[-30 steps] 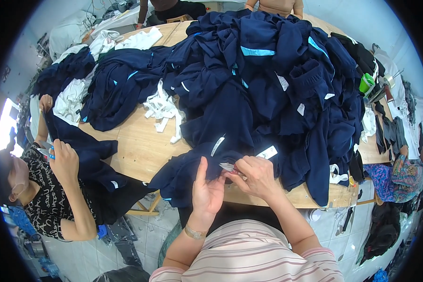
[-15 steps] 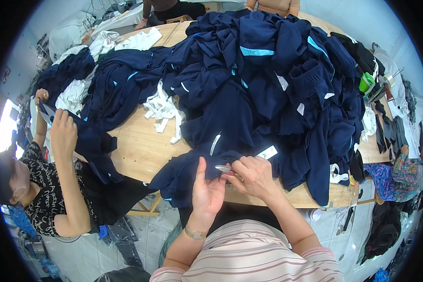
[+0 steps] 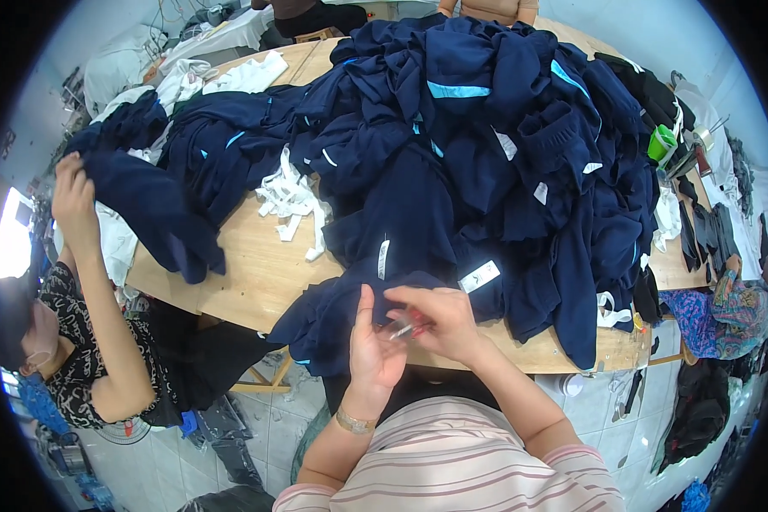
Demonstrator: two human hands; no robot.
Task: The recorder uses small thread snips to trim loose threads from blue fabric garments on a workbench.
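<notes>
My left hand (image 3: 371, 354) is raised at the table's near edge, palm toward my right hand, fingers upright and resting against a dark navy garment (image 3: 333, 316). My right hand (image 3: 439, 320) pinches a small metal tool with a red part (image 3: 404, 327), held between both hands over the garment's edge. A white label (image 3: 480, 276) lies on the navy cloth just beyond my right hand. A large heap of navy garments with light blue trim (image 3: 486, 136) covers the wooden table (image 3: 256, 273) in front of me.
A person at the left in a patterned top lifts a navy garment (image 3: 149, 205) with a raised hand (image 3: 72, 192). White cloth strips (image 3: 290, 200) lie mid-table. White fabric (image 3: 239, 77) sits at the far left. A green cup (image 3: 661, 143) and dark clothes stand at the right.
The person at the left has lifted their navy garment higher off the table edge. My hands stay at the near edge, working the small tool on the garment.
</notes>
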